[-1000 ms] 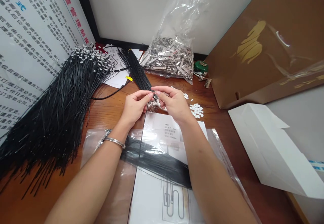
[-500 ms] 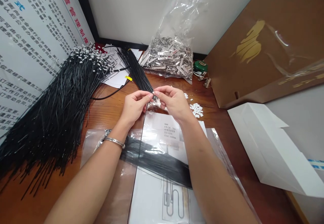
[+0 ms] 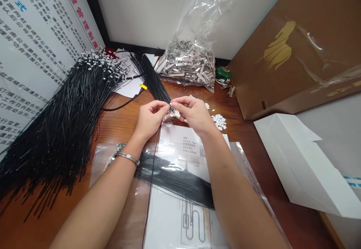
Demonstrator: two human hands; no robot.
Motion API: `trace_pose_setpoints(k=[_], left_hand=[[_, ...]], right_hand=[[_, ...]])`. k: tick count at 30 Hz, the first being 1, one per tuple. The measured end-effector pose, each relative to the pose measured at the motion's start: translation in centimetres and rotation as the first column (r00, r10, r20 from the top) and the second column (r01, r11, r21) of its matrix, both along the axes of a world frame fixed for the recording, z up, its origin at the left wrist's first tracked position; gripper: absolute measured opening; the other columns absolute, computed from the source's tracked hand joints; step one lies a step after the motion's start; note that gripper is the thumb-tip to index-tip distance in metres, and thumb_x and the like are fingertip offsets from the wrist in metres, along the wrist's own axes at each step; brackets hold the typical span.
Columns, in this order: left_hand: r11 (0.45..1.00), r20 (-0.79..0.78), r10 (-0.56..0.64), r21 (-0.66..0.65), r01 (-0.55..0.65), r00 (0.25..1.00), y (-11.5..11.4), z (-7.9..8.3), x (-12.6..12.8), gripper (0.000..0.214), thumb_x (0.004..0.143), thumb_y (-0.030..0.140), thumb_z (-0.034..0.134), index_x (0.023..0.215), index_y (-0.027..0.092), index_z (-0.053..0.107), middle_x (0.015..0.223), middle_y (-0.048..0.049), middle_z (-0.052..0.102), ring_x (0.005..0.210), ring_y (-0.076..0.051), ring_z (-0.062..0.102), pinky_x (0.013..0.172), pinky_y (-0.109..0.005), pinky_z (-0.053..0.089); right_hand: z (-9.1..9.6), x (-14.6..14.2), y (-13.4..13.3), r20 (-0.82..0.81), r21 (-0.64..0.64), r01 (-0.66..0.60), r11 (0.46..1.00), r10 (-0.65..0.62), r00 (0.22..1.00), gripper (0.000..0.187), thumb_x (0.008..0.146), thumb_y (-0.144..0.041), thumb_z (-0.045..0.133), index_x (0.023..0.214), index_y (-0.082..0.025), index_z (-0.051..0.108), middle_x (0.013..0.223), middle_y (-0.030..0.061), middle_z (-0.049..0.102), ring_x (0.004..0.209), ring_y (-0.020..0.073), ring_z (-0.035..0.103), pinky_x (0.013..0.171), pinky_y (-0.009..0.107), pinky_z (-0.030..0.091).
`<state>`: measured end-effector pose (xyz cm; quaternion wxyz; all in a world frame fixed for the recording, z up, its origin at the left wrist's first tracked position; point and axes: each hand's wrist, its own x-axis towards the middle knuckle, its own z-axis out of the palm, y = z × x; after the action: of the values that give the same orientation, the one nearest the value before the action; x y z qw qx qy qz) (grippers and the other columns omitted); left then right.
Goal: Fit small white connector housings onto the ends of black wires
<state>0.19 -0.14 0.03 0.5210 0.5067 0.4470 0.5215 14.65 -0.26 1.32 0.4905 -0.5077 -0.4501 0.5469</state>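
Observation:
My left hand and my right hand meet fingertip to fingertip above the middle of the wooden table. Both are closed in a pinch on the top end of one thin black wire, which hangs down toward me. Something small sits between the fingertips; I cannot make it out. A silver bangle is on my left wrist. Under my forearms a bundle of black wires lies in a clear bag on printed sheets.
A big fan of black wires with white ends covers the left side. A clear bag of metal clips stands at the back, small white parts lie right of my hands. A brown cardboard sheet and white box stand right.
My hands have barely moved; the pinch stays on the wire end, with only a slight shift of the fingers.

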Motion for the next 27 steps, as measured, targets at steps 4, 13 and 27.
trace_pose_setpoints(k=[4, 13, 27], left_hand=[[1.0, -0.018, -0.008, 0.009, 0.008, 1.0, 0.0, -0.04, 0.03, 0.014, 0.072, 0.029, 0.07, 0.07, 0.016, 0.067, 0.065, -0.001, 0.066, 0.061, -0.012, 0.058, 0.059, -0.025, 0.047], [1.0, -0.04, -0.005, 0.012, 0.005, 0.999, 0.0, -0.35, 0.02, 0.015, 0.073, 0.031, 0.07, 0.072, 0.016, 0.068, 0.067, -0.0016, 0.066, 0.06, -0.011, 0.057, 0.057, -0.024, 0.045], [1.0, -0.039, -0.002, 0.009, 0.002, 0.999, -0.03, -0.27, 0.06, 0.014, 0.074, 0.03, 0.069, 0.071, 0.016, 0.067, 0.066, -0.0013, 0.065, 0.06, -0.011, 0.056, 0.056, -0.024, 0.043]], right_hand=[[-0.23, 0.19, 0.08, 0.029, 0.006, -0.006, 1.0, 0.005, 1.0, 0.03, 0.064, -0.038, 0.078, 0.081, -0.015, 0.069, 0.067, -0.0015, 0.059, 0.053, 0.0055, 0.039, 0.046, 0.023, 0.031], [-0.21, 0.11, 0.15, 0.063, 0.031, 0.003, 1.0, -0.005, 0.998, 0.026, 0.065, -0.037, 0.076, 0.08, -0.016, 0.069, 0.066, -0.0015, 0.059, 0.052, 0.006, 0.04, 0.046, 0.024, 0.03], [-0.17, 0.2, 0.21, 0.116, 0.072, -0.002, 0.997, -0.006, 0.993, 0.024, 0.066, -0.036, 0.075, 0.078, -0.016, 0.069, 0.068, -0.0002, 0.061, 0.06, 0.0089, 0.048, 0.052, 0.025, 0.037]])
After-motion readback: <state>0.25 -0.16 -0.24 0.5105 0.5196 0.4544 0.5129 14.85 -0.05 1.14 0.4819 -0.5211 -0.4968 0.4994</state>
